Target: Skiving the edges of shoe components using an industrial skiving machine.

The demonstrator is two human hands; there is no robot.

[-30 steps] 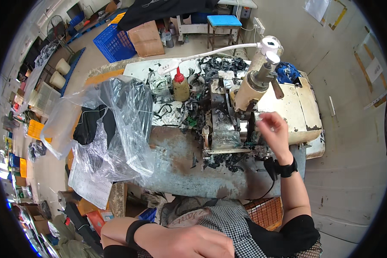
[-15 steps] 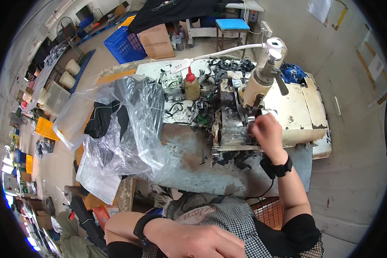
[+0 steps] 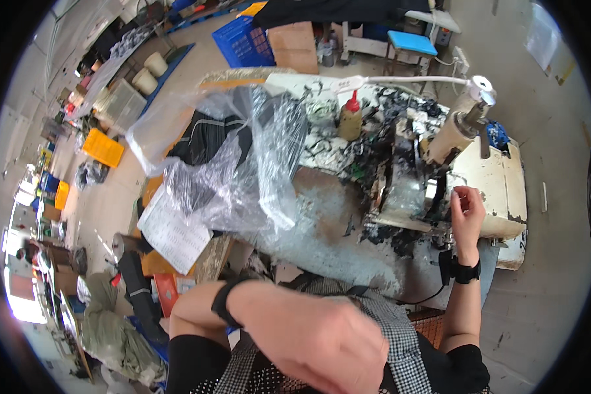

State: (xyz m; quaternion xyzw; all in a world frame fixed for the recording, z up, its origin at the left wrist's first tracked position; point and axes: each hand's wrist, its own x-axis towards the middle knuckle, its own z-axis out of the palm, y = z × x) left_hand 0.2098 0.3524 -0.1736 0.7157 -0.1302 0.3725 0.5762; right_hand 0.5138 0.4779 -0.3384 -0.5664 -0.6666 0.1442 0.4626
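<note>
A cream sewing machine [image 3: 502, 177] with a worn metal front stands on the table at the right. My right hand [image 3: 467, 213] is in front of it, fingers bent and drawn together near its metal parts; whether anything is pinched there is too small to see. Low in the middle, close to the camera, my left hand [image 3: 322, 335] shows its back and knuckles. Its fingers are curled under, somewhat blurred, and hide whatever they hold. Dark scraps of cloth [image 3: 400, 240] lie along the machine's front edge.
Clear plastic bags with black cloth [image 3: 207, 138] cover the table's left side. A red-capped oil bottle [image 3: 350, 121] stands behind, among dark scraps. Over the machine reaches a white lamp arm [image 3: 414, 79]. A written sheet [image 3: 175, 228] hangs at the left edge.
The whole view has shifted, so table and machine sit further right. My right hand has drawn back from beneath the machine head toward its front. My left hand has come up higher.
</note>
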